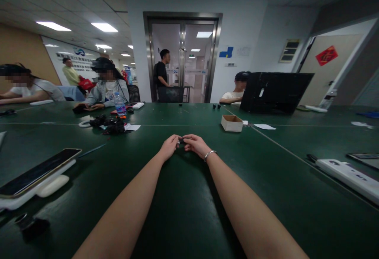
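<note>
Both of my arms reach forward over the dark green table (183,203). Between my fingertips is a small dark piece (181,141) with a bit of shiny metal at its left end; its kind is too small to make out. My left hand (171,147) is closed, its fingers pinching the metal end. My right hand (197,145), with a silver bracelet (209,155) at its wrist, pinches the dark end from the other side. The hands are close together, just above or resting on the tabletop; I cannot tell which. My fingers partly hide the piece.
Ahead to the right stands a small open box (231,124), with a black monitor (274,93) behind it. Left are a tangle of black parts (111,124), a water bottle (120,105) and a phone (41,170). A white power strip (349,178) lies right. Several people are around.
</note>
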Demonstrator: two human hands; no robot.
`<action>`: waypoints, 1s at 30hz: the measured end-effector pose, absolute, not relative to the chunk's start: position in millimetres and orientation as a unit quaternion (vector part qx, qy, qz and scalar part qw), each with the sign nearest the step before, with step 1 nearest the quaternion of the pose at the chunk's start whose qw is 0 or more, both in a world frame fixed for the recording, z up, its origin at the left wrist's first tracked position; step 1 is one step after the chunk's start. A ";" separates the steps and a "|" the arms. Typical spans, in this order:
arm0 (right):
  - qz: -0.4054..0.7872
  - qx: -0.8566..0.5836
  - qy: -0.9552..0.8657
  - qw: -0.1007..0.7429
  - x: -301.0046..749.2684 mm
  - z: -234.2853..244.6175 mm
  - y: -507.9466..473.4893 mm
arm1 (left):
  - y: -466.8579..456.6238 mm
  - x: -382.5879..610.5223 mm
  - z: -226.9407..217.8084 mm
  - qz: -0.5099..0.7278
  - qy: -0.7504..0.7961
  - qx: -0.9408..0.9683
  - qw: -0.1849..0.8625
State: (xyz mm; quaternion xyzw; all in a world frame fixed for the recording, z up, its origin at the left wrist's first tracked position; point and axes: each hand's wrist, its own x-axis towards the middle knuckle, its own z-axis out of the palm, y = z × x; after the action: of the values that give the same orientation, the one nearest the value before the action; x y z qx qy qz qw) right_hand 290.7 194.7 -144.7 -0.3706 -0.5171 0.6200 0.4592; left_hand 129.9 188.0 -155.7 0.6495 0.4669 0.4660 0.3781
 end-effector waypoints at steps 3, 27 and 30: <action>0.622 -0.368 -0.514 0.462 290.5 -144.3 194.2 | 189.4 129.6 -156.4 0.465 0.467 0.646 0.385; 0.626 -0.368 -0.509 0.463 291.0 -141.9 192.6 | 187.3 129.1 -155.0 0.471 0.464 0.643 0.388; 0.627 -0.369 -0.507 0.462 291.1 -142.0 192.4 | 187.3 129.2 -155.3 0.465 0.467 0.646 0.384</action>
State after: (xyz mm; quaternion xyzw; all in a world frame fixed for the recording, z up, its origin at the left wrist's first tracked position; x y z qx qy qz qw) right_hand 291.1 192.4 -142.0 -0.3692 -0.5069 0.6269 0.4624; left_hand 129.2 187.3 -155.3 0.6464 0.4670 0.4654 0.3841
